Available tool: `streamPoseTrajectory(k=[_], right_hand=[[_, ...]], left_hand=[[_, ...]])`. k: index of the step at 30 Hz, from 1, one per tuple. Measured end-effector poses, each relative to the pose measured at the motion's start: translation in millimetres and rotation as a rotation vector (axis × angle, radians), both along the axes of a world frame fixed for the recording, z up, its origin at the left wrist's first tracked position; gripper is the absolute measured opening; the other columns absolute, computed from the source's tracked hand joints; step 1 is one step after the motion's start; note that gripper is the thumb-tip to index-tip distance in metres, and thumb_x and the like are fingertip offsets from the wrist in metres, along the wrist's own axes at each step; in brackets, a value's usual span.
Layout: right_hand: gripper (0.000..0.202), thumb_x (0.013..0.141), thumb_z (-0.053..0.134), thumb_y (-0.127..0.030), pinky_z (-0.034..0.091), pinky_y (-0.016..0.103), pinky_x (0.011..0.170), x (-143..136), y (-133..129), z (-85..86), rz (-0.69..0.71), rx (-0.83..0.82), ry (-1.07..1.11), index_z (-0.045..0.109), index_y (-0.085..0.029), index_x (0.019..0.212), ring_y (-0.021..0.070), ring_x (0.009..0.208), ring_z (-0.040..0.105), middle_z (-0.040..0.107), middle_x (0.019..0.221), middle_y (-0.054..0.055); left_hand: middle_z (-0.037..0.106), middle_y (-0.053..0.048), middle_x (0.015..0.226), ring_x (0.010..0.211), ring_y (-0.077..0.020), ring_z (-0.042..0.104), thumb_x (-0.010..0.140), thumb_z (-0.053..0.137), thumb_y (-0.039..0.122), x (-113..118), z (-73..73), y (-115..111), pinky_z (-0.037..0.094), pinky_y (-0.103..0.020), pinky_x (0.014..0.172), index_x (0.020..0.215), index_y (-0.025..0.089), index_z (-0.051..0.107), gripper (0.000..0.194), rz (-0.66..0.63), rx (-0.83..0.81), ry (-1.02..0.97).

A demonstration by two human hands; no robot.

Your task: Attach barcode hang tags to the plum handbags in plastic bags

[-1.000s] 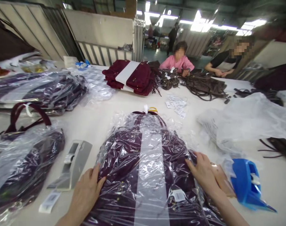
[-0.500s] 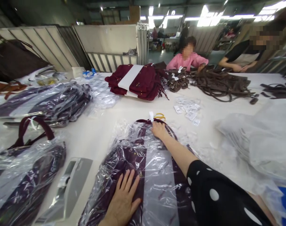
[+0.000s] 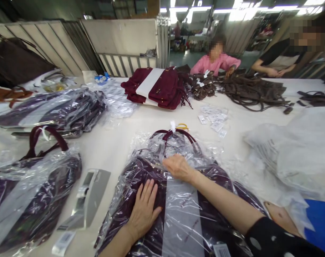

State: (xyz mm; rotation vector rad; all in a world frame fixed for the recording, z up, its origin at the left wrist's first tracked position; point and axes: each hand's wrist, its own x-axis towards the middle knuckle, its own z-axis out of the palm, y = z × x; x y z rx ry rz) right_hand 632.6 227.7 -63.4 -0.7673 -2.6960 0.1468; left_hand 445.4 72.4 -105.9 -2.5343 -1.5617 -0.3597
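A dark maroon bag point(image 3: 216, 200) in clear plastic lies on the table before me, a pale grey strip point(image 3: 181, 214) down its middle. Flat on its left part rests my left hand point(image 3: 145, 208), fingers spread. My right hand point(image 3: 176, 167) is closed on the clear plastic near the bag's top edge, just below the handles point(image 3: 189, 135). White paper or tape point(image 3: 173, 126) wraps the handle top, and yellow scissor-like loops point(image 3: 182, 126) show behind it. A white label point(image 3: 221, 250) sits on the bag's lower part.
A grey tape dispenser point(image 3: 91, 200) and another wrapped bag point(image 3: 44, 203) are at left, a wrapped stack point(image 3: 52, 110) behind. Farther back lie maroon bags point(image 3: 164, 89), labels point(image 3: 214, 117) and brown straps point(image 3: 255, 92). White plastic point(image 3: 296, 150) is at right; two people are across the table.
My right hand has moved from the handles down toward me and now grips plastic. My left hand stays on the bag. A label now shows on the bag's lower part.
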Motion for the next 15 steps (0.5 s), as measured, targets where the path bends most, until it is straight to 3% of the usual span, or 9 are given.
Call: streamPoseTrajectory(k=[4,6,8,10,13,15], right_hand=[[0.018,0.087,0.037,-0.016,0.033,0.027,0.058,-7.9,-90.2,-0.7,0.214,-0.122,-0.030,0.054,-0.014,0.083,0.0145,0.061,0.046,0.055,0.070,0.004],[0.019,0.089,0.036,-0.019,0.034,0.026,0.056,-12.8,-117.6,2.3,0.209,-0.201,-0.079,0.053,-0.014,0.082,0.0140,0.060,0.048,0.056,0.069,0.003],[0.023,0.092,0.037,-0.027,0.036,0.025,0.055,-15.4,-125.6,9.4,0.154,-0.277,-0.135,0.054,-0.016,0.082,0.0138,0.062,0.051,0.057,0.072,0.003],[0.026,0.094,0.035,-0.033,0.041,0.024,0.059,-13.9,-115.9,18.2,0.003,-0.311,-0.157,0.054,-0.017,0.085,0.0142,0.068,0.054,0.058,0.082,0.004],[0.027,0.095,0.033,-0.033,0.046,0.028,0.066,-3.9,-86.6,25.8,-0.440,-0.263,-0.213,0.051,-0.015,0.102,0.0177,0.080,0.058,0.054,0.105,0.011],[0.029,0.093,0.036,-0.032,0.048,0.032,0.064,3.9,-73.6,23.7,-0.678,-0.245,-0.317,0.050,-0.010,0.107,0.0224,0.080,0.060,0.052,0.106,0.017]], left_hand=[[0.040,-0.018,0.135,0.132,-0.0271,0.026,0.086,0.038,0.020,4.7,46.3,35.8,0.027,-0.047,0.104,0.138,0.008,0.016,0.058,-0.138,0.088,-0.224],[0.052,-0.016,0.124,0.119,-0.0228,0.044,0.089,0.034,0.026,9.9,64.5,64.6,0.036,-0.039,0.097,0.132,0.010,0.029,0.046,-0.262,-0.059,-0.192],[0.062,-0.011,0.104,0.095,-0.0214,0.058,0.089,0.033,0.034,12.9,73.3,90.8,0.042,-0.038,0.086,0.116,0.014,0.047,0.037,-0.330,-0.262,-0.029],[0.063,-0.010,0.093,0.084,-0.0230,0.060,0.088,0.036,0.038,10.4,73.9,107.4,0.042,-0.041,0.080,0.104,0.015,0.055,0.034,-0.280,-0.353,0.130],[0.061,-0.014,0.096,0.088,-0.0281,0.059,0.084,0.040,0.044,-2.6,68.4,112.2,0.041,-0.043,0.079,0.108,0.011,0.052,0.042,-0.020,-0.335,0.195],[0.060,-0.016,0.098,0.090,-0.0303,0.059,0.080,0.042,0.051,-12.3,65.0,109.6,0.042,-0.042,0.078,0.110,0.009,0.050,0.052,0.160,-0.388,0.195]])
